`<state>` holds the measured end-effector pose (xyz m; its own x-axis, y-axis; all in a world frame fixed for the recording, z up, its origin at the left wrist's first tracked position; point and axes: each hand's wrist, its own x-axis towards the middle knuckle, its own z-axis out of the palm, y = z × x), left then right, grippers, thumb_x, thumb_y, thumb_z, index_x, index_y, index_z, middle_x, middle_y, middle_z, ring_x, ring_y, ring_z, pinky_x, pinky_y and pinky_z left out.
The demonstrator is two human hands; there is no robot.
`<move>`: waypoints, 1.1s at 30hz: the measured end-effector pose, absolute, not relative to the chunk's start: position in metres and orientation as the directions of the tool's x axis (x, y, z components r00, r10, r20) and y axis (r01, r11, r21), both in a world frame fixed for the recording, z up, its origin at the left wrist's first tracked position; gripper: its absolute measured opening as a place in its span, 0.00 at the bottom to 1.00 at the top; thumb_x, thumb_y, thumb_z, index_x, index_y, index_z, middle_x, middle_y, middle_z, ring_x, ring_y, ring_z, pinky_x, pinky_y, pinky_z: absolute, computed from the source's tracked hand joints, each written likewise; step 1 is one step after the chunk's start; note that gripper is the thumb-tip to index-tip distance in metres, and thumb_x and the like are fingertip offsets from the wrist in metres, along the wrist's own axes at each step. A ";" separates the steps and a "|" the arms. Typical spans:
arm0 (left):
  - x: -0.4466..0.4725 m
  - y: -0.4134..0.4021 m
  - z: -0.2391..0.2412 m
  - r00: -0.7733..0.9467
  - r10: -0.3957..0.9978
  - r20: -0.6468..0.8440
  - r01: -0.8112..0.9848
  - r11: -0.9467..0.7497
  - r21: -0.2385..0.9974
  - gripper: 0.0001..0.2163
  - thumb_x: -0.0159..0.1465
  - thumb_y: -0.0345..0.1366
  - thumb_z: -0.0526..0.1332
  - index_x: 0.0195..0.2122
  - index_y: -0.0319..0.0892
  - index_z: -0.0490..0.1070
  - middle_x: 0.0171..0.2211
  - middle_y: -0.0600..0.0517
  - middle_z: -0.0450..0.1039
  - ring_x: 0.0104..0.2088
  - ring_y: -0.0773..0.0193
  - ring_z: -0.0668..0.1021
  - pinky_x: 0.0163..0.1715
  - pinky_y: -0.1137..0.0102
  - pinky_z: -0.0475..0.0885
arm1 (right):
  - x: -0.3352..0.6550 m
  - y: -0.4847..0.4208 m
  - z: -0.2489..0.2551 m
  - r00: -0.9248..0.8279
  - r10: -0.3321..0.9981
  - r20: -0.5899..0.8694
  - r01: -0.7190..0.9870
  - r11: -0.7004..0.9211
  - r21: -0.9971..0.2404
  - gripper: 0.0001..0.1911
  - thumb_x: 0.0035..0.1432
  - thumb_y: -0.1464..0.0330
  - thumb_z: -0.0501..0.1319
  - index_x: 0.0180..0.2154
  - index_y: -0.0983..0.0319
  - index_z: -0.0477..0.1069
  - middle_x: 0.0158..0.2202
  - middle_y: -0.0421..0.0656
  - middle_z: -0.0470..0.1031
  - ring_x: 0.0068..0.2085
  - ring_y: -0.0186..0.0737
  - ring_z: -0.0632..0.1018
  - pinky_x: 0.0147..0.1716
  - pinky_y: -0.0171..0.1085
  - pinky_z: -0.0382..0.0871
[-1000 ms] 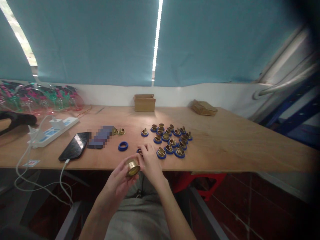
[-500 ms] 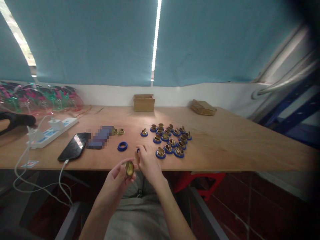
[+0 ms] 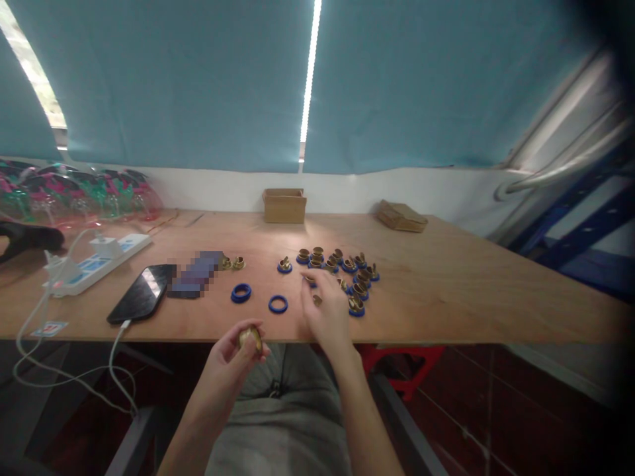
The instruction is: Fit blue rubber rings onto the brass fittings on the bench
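My left hand [image 3: 235,357] is closed around a round brass-coloured fitting [image 3: 251,338], held just off the table's front edge. My right hand [image 3: 327,307] is over the near left side of a cluster of brass fittings in blue rings [image 3: 360,289], its fingers apart. Through the gap between its thumb and fingers shows one brass fitting [image 3: 317,301]; whether the hand touches it I cannot tell. Between the hands a loose blue ring [image 3: 278,304] lies flat. Farther left are stacked blue rings [image 3: 241,293], with small brass fittings [image 3: 239,263] behind them.
On the left a phone [image 3: 141,294] with a charging cable lies beside a white power strip [image 3: 102,264]. Clear plastic bottles [image 3: 79,198] crowd the far left. A cardboard box [image 3: 284,206] and a flat brown packet [image 3: 401,216] sit near the wall.
My right hand has let go of a blue ring, which now lies on the table, and has moved right over the fittings. My left hand keeps its brass fitting, turned slightly.
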<state>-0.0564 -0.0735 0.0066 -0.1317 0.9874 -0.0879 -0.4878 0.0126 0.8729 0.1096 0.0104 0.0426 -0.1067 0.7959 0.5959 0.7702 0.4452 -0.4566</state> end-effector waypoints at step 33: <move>-0.061 -0.070 0.003 -0.237 0.969 -0.076 -0.343 -0.010 0.939 0.19 0.53 0.46 0.71 0.42 0.39 0.78 0.36 0.48 0.76 0.29 0.65 0.77 0.31 0.72 0.71 | 0.110 0.109 0.084 -0.641 0.767 -0.031 0.738 0.605 -0.298 0.13 0.66 0.64 0.60 0.49 0.63 0.71 0.48 0.46 0.74 0.44 0.42 0.78 0.43 0.45 0.75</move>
